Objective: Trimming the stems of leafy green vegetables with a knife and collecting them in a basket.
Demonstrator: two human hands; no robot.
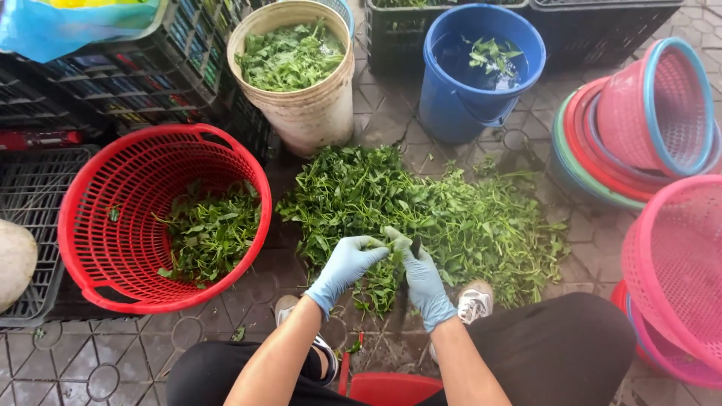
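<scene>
Both my hands wear light blue gloves and meet over a pile of leafy greens (pixel 451 218) spread on the paved floor. My left hand (pixel 346 265) pinches a leafy stem (pixel 374 243) at its tip. My right hand (pixel 423 277) grips the same sprig from the other side; a small dark object, possibly a blade, shows at its fingers. A red plastic basket (pixel 90 218) to the left, tilted toward me, holds some picked leaves (pixel 210 233).
A cream bucket (pixel 308 113) full of greens and a blue bucket (pixel 459 98) of water with a few leaves stand behind the pile. Stacked pink and red baskets (pixel 662 113) fill the right side. Black crates (pixel 45 225) stand left. My shoes (pixel 474 301) rest near the pile.
</scene>
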